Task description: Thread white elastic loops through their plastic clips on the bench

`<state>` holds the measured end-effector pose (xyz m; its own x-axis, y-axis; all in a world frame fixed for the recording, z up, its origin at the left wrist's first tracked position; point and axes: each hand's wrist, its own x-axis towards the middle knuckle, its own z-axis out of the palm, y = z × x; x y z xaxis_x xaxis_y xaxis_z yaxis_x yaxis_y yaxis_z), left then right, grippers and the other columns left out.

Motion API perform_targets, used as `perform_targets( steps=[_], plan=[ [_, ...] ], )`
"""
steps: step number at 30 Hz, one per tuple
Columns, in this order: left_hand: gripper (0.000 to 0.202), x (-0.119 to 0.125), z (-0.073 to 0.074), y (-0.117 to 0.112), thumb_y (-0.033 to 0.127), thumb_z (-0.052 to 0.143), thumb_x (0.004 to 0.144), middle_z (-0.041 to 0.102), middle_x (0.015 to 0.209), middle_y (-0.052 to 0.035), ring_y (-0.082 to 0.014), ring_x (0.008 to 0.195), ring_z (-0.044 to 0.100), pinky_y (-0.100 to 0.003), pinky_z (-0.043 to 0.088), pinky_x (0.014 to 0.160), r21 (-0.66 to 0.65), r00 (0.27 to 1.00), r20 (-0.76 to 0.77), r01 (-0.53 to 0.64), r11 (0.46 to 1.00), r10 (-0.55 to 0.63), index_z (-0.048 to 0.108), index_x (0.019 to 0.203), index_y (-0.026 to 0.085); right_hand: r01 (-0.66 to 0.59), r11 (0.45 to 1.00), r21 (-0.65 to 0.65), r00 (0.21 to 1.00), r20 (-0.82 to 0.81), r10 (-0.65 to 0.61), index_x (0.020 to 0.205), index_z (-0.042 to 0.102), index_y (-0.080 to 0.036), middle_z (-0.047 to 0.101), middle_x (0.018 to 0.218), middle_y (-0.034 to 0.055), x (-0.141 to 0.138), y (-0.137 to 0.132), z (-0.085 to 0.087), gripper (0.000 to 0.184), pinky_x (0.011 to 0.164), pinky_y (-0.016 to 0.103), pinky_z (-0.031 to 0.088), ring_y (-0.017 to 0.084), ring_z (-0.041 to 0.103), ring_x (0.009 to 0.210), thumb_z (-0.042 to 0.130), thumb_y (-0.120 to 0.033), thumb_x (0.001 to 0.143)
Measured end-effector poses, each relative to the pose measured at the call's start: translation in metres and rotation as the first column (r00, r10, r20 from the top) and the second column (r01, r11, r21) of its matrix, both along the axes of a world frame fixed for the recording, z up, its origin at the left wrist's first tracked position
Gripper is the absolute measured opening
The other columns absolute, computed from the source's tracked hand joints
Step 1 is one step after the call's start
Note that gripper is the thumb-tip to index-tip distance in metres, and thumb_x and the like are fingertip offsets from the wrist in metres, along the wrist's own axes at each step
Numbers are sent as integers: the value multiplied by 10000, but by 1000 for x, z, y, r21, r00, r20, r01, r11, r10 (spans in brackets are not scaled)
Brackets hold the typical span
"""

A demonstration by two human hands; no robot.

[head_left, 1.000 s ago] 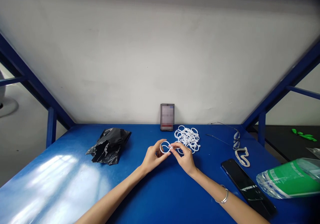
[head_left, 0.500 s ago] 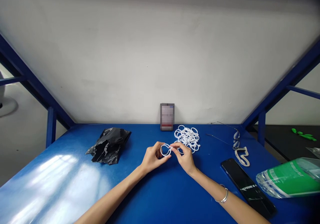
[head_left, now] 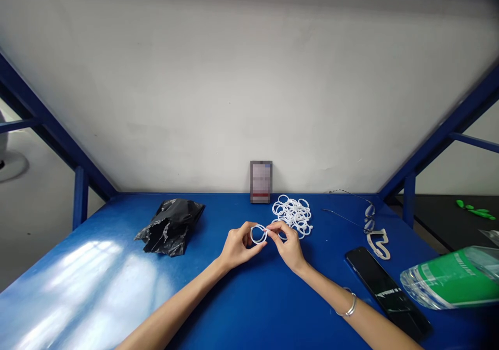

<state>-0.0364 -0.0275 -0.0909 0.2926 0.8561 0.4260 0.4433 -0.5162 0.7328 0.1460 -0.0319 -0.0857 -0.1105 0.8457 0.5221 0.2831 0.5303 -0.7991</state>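
Note:
A small white ring (head_left: pixel 251 235) is held just above the table, its loop made of thin, cord-like material. My left hand (head_left: pixel 237 246) grips the ring's left side, fingers and thumb curled round it. At the ring's right edge, thumb and fingers of my right hand (head_left: pixel 290 247) pinch what looks like a small knob or joint, partly covered by the fingertips. Right behind my right hand lies a loose pile of several similar white rings (head_left: pixel 295 212), some with small knobs. A silvery bracelet (head_left: pixel 352 305) circles my right wrist area.
On the blue table (head_left: pixel 234 308) are a crumpled black plastic bag (head_left: pixel 173 225) at left, a blurred upright card or box (head_left: pixel 261 182) by the wall, and eyeglasses (head_left: pixel 368 219), a beige looped strip (head_left: pixel 378 245), a black phone (head_left: pixel 385 290) and a green-labelled bottle (head_left: pixel 452 277) at right.
Almost nothing differs. Both hands keep the same hold on the white ring, and the view has shifted only very slightly.

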Motion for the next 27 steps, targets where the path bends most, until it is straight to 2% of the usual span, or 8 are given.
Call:
perform_targets(
  steps=[15,27],
  plan=[
    [379,1,3,-2,432,652,772,461,508,66,-56,424,377,-167,278,434,12,1000,-13,13,1000,-12,595,1020,151,-51,999,-15,999,-17,51,816,577,-199,627,812,45,0,2,-2,129,672,294,491,185,615,752,545,-287,906],
    [376,1,4,-2,447,634,783,428,502,70,-62,431,354,-175,256,436,-4,1000,-19,21,1000,-21,599,1019,157,-42,999,5,999,-12,42,768,551,-210,613,769,40,-1,0,0,181,665,304,489,193,607,733,525,-314,914]
  ],
)
